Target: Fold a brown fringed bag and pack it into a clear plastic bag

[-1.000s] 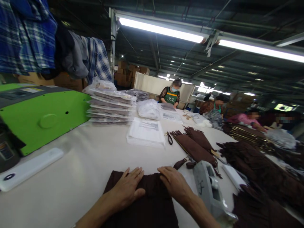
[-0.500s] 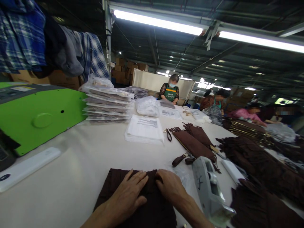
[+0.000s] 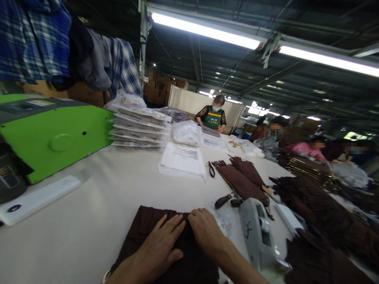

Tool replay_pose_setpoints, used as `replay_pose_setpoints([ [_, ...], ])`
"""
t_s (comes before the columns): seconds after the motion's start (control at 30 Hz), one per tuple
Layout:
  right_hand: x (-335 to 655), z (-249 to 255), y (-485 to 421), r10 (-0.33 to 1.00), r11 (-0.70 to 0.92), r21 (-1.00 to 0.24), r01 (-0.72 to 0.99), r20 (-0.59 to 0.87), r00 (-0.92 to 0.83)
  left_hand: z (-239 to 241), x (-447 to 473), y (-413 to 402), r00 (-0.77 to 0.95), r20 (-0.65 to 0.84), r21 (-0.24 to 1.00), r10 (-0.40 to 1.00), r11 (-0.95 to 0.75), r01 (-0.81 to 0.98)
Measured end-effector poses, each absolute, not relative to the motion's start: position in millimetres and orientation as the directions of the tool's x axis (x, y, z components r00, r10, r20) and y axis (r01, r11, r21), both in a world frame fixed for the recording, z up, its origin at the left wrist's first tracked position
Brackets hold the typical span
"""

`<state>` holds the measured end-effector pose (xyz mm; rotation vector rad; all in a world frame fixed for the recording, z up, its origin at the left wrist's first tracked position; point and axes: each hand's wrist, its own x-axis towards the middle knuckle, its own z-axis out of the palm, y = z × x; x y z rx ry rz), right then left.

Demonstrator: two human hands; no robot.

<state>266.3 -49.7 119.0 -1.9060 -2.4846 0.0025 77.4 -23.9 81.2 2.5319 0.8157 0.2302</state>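
Observation:
A dark brown fringed piece of soft material (image 3: 148, 232) lies on the table close in front of me. It resembles the brown items at the right, but my hands and forearms cover much of it. My left hand (image 3: 164, 242) rests flat on top with its fingers stretched out. At the far edge, my right hand (image 3: 207, 230) has its fingers curled in and closed on the material; the fingertips are partly hidden. Just to the right stands a grey tape dispenser (image 3: 251, 232). Behind it lie brown fringed zip pouches (image 3: 241, 181) and a wrist strap (image 3: 211, 170).
A green machine (image 3: 65, 138) and a long white device (image 3: 44, 199) occupy the left. Bagged goods (image 3: 139, 132) and printed plastic bags (image 3: 182, 161) are stacked farther back. Brown fringed pieces (image 3: 322, 213) heap up at right. A person in a green apron (image 3: 213, 117) works across the table.
My right hand has shifted slightly left along the far edge, nearer my left hand. The left hand stays flat on the brown piece. The view has turned a little to the left.

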Motion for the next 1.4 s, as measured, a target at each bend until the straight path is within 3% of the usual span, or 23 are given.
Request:
replay_pose_setpoints([
  [0.1,275,113,-59,0.974,0.222,-0.050,0.974,0.057,-0.219,78,75,-24,0.811,0.024,0.503,0.585,-0.708,0.496],
  [0.27,292,100,-73,0.946,0.304,-0.319,0.898,0.213,-0.244,84,75,-25,0.819,-0.007,0.519,0.573,-0.698,0.493],
  [0.33,295,96,-80,0.932,0.342,-0.365,0.866,0.248,-0.264,87,76,-26,0.826,-0.006,0.508,0.564,-0.710,0.488],
  [0.53,297,94,-117,0.887,0.453,-0.295,0.841,0.238,-0.395,89,57,-47,0.863,0.015,0.472,0.505,-0.764,0.439],
  [0.63,297,98,-127,0.848,0.510,-0.247,0.824,0.301,-0.435,91,41,-51,0.878,0.122,0.460,0.464,-0.810,0.364],
  [0.73,289,101,-121,0.862,0.471,-0.238,0.850,0.331,-0.384,93,31,-39,0.790,0.219,0.401,0.572,-0.791,0.462],
  [0.83,278,98,-110,0.896,0.437,-0.267,0.859,0.209,-0.391,89,26,-22,0.734,0.122,0.394,0.668,-0.712,0.582],
  [0.9,272,96,-109,0.897,0.442,-0.274,0.854,0.101,-0.431,86,16,-17,0.749,0.049,0.427,0.661,-0.692,0.582],
  [0.97,270,93,-113,0.891,0.451,-0.256,0.855,0.065,-0.450,83,-1,-20,0.769,0.068,0.485,0.635,-0.695,0.531],
  [1.1,269,88,-126,0.863,0.501,-0.152,0.852,0.158,-0.480,82,-46,-40,0.704,0.217,0.530,0.677,-0.687,0.497],
  [1.23,262,72,-123,0.780,0.606,-0.032,0.795,0.222,-0.585,67,-71,-56,0.723,0.246,0.442,0.645,-0.739,0.509],
  [1.4,256,63,-91,0.803,0.566,-0.034,0.824,0.248,-0.541,45,-60,-47,0.669,0.303,0.387,0.679,-0.729,0.565],
])
